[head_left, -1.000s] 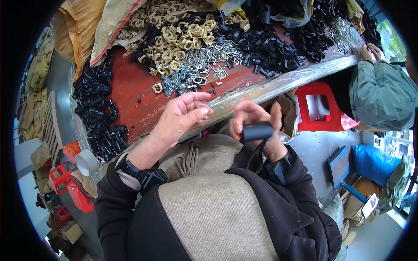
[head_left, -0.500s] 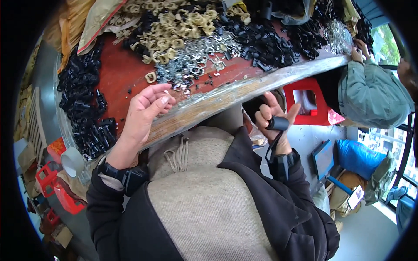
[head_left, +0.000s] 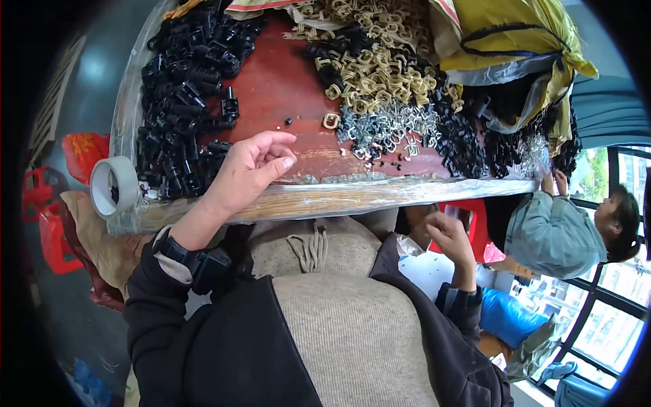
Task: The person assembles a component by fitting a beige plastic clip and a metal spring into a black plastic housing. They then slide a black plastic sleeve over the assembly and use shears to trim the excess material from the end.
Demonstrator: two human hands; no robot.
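My left hand (head_left: 252, 171) is over the table's near edge, to the right of the black parts pile. Its thumb and forefinger are apart, and nothing shows between them. My right hand (head_left: 450, 239) is below the table edge, on the right of my lap. Its fingers curl downward, and whatever they may hold is hidden. Several black cylindrical parts (head_left: 190, 102) lie heaped at the table's left. Beyond my left hand are loose tan buckle-like rings (head_left: 383, 78), silvery metal pieces (head_left: 390, 125) and small black pieces (head_left: 461, 149).
The red tabletop (head_left: 281, 88) has a plastic-wrapped wooden edge (head_left: 325, 205). A tape roll (head_left: 114, 188) hangs at its left corner. A yellow sack (head_left: 495, 34) stands at the far right. At right, another person (head_left: 556, 230) reaches to the table beside a red stool (head_left: 478, 224).
My view has swung right. My right hand has turned over and curled, and the black cylinder seen in it before no longer shows. My left hand stays near the table edge.
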